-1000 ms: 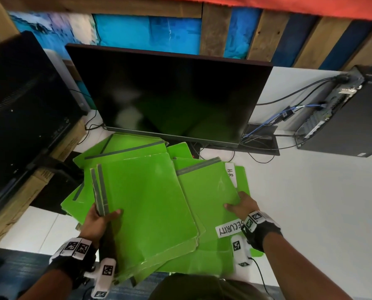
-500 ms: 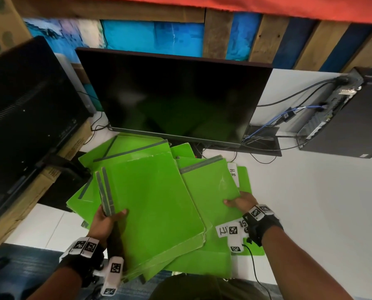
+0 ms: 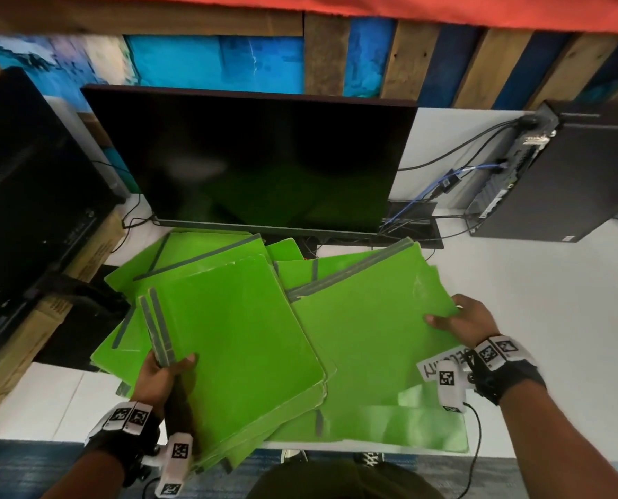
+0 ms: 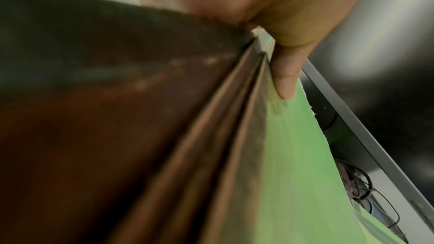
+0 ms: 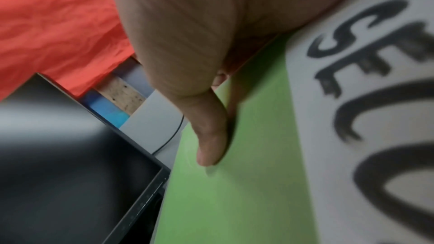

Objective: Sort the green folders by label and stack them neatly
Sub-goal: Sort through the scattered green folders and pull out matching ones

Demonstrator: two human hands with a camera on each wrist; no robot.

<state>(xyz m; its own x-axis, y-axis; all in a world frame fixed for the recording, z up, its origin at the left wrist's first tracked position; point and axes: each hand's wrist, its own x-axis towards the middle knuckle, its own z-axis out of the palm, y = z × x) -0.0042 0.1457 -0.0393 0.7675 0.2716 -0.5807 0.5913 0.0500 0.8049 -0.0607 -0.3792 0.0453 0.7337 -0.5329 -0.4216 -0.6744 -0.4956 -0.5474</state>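
Head view: green folders lie fanned across the white desk (image 3: 516, 318) right in front of the monitor (image 3: 250, 163). Left hand (image 3: 158, 378) grips a stack of green folders (image 3: 235, 340) at its grey-taped spine corner, thumb on top, fingers under; the stack overlaps the loose folders below the monitor's left half. Right hand (image 3: 467, 318) pinches the right edge of a single green folder (image 3: 372, 318), thumb on top, in front of the monitor's right half. White "SECURITY" label (image 3: 440, 365) shows partly by the right wrist. Black computer tower (image 3: 574, 181) sits right of the monitor, cables between them.

Left wrist view: thumb (image 4: 285, 73) clamps down on the green cover; the layered edges (image 4: 234, 136) of the stack run beside it. Monitor edge (image 4: 352, 127) behind.

Right wrist view: thumb (image 5: 209, 136) pressed on the green cover (image 5: 234, 192), label lettered "SEC" (image 5: 364, 99) beside it, monitor corner (image 5: 140, 183) just past the folder edge.
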